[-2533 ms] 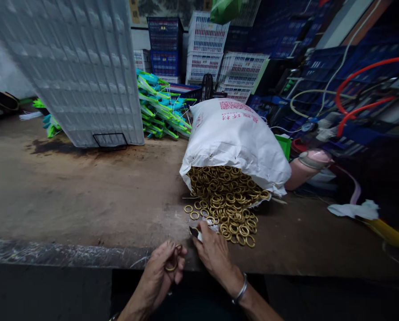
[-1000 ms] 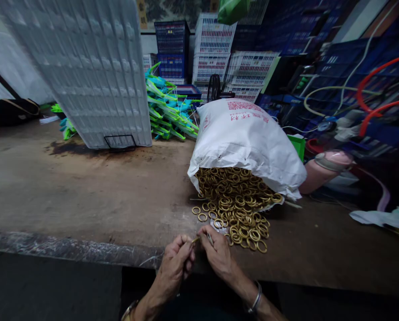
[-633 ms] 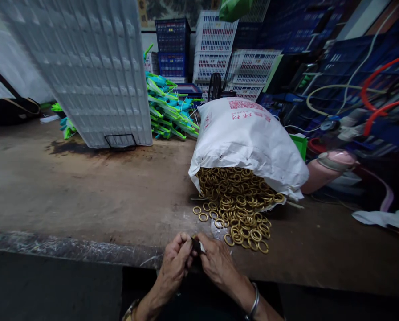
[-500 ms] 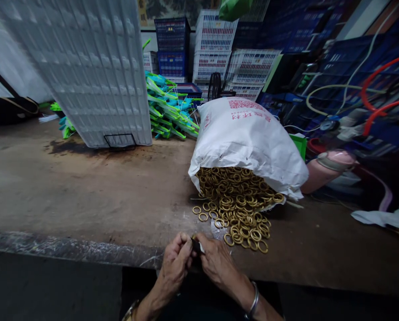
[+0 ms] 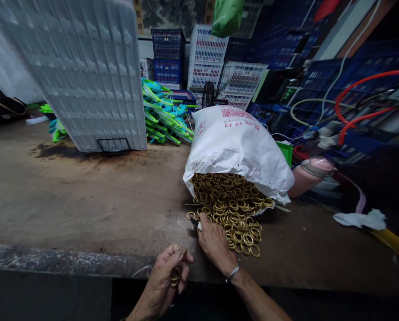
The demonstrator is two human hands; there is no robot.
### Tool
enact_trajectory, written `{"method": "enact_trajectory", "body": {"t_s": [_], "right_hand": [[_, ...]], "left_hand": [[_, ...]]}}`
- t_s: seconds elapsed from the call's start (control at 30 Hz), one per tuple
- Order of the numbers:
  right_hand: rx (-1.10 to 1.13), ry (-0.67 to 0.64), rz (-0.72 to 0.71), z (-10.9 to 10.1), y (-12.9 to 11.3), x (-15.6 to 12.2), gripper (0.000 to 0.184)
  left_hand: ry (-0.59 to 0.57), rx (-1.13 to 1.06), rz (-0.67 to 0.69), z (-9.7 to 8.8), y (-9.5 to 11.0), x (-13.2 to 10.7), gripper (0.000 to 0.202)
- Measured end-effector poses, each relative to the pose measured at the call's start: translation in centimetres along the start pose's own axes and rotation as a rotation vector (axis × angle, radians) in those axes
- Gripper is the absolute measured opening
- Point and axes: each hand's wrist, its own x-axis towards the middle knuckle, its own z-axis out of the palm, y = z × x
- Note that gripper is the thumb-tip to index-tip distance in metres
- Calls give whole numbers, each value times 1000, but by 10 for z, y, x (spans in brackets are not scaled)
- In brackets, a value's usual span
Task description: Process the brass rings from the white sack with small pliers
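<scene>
Worn brown tabletop [image 5: 112, 200] bears round rings [image 5: 231, 210], dull gold, apparently metal.

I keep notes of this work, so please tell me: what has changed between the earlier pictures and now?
The right hand has moved forward, away from the left hand, to the spilled rings, still gripping the small black-and-white item. The held rings in the left hand now show. The white sack stayed in place.

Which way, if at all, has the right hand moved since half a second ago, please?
Yes: judged against the bag, the right hand has moved forward, closer to the bag's mouth, and is now at the spilled rings.
</scene>
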Motion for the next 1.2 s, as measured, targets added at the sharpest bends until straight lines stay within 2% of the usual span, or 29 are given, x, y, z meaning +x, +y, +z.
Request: {"method": "enact_trajectory", "body": {"t_s": [0.07, 0.17, 0.23, 0.33, 0.47, 0.6, 0.7, 0.83, 0.97, 1.1, 1.2], "right_hand": [[-29, 18, 4, 2, 0, 3, 18], [-7, 33, 1, 5, 3, 6, 13], [23, 43, -10, 7, 6, 6, 11], [96, 41, -48, 9, 11, 4, 13], [343, 34, -160, 11, 13, -7, 17], [556, 48, -244, 5, 5, -21, 6], [716, -21, -250, -2, -2, -25, 10], [847, -120, -188, -6, -7, -22, 19], [868, -132, -154, -4, -11, -19, 20], [934, -149, -140, -4, -13, -19, 20], [997, -174, -119, -4, -11, -20, 21]], "left_hand": [[20, -85, -14, -1, 2, 0, 16], [0, -209, -72, -5, 4, 1, 27], [-1, -267, -105, -8, 4, 3, 25], [59, -293, -115, -9, 2, 8, 20], [116, -146, -39, -6, 1, 14, 23], [165, 57, 26, -3, -2, 18, 32], [164, 166, 30, -3, -4, 18, 33], [199, 307, 51, -4, -4, 15, 35], [145, 322, 28, -7, -6, 12, 33], [48, 205, 6, -8, -7, 13, 31], [17, 94, 7, -6, -5, 13, 27]]}}
